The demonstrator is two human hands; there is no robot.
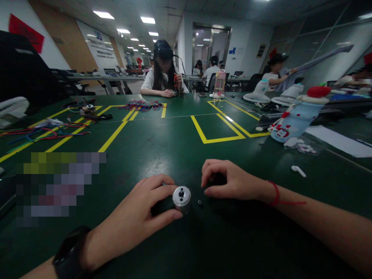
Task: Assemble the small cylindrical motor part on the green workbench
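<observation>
My left hand grips a small cylinder with a silver metal end face and a dark body, lying on the green table. The silver end points toward my right hand. My right hand rests on the table a little to the right, fingers curled over a small dark object that is mostly hidden. A tiny dark ring-shaped part lies on the table between the two hands. I wear a black watch on the left wrist and a red string on the right.
Yellow tape lines mark boxes on the table. Coloured wires lie at the left, a blue snowman-patterned bottle and white earbuds at the right. A person sits across the table; others work farther back.
</observation>
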